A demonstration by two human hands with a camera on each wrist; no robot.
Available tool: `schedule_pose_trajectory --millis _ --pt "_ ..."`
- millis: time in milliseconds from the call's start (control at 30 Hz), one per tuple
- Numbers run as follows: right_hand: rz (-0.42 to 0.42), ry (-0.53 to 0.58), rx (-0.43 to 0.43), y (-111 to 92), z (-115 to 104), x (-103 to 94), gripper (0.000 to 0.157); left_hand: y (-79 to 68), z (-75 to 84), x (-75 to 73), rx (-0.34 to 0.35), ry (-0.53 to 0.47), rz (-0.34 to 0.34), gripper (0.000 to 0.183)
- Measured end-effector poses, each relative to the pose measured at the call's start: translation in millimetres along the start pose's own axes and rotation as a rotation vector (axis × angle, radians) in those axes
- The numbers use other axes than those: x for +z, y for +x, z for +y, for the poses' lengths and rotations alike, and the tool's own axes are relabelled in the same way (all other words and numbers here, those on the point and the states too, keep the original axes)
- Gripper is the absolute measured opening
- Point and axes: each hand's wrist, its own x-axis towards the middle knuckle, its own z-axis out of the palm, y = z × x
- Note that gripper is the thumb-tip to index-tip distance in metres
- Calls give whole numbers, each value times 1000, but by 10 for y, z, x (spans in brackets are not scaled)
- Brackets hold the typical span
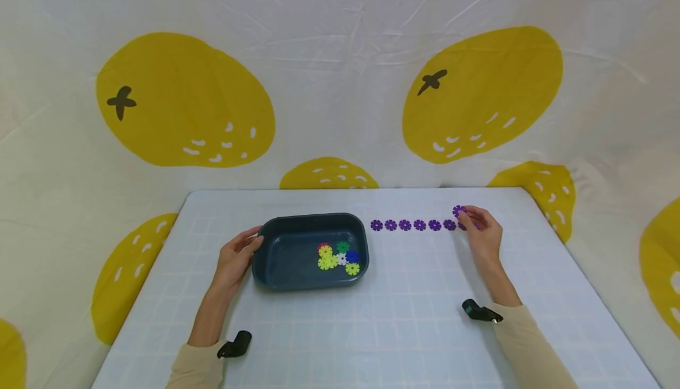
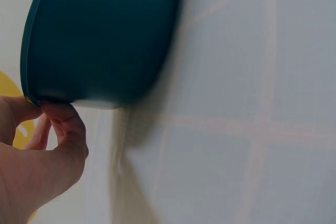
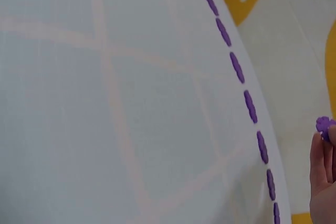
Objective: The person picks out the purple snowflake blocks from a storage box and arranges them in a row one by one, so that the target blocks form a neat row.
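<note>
My left hand (image 1: 234,262) holds the left rim of a dark blue-green tray (image 1: 287,262), thumb on the near side. In the left wrist view its thumb and fingers pinch the edge of the tray (image 2: 100,35). Inside the tray's right half lie several flower-shaped discs (image 1: 332,261) in yellow, green, blue, white and red. Between thumb and fingertips, my right hand (image 1: 484,238) pinches a purple flower-shaped disc (image 1: 457,209), raised above the right end of a row of purple discs (image 1: 419,225). The hand partly hides that end. The right wrist view shows the held disc (image 3: 324,125) at its edge.
The row runs along the back of a white table (image 1: 340,342) with a faint grid, close to its far edge. Behind hangs a pale cloth (image 1: 340,111) printed with large yellow fruit. Small black devices (image 1: 480,311) are worn at both sleeve cuffs.
</note>
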Motion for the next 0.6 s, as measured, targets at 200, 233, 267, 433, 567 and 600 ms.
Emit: schedule_pose_trajectory --millis 200,233,267,433,567,600 --pt "83 25 44 86 69 -238 31 -7 5 16 2 -6 3 50" --pt "96 20 51 99 85 -277 30 -5 5 17 3 -8 3 50" --pt "106 31 61 109 101 -315 30 -5 5 17 7 -5 -2 51" --pt "146 101 122 167 196 -505 27 -10 4 17 3 -7 5 50" --pt "182 150 177 214 256 -657 28 -21 9 16 3 -14 3 52" --pt "193 156 190 225 270 -693 28 -24 11 16 3 -15 1 52"
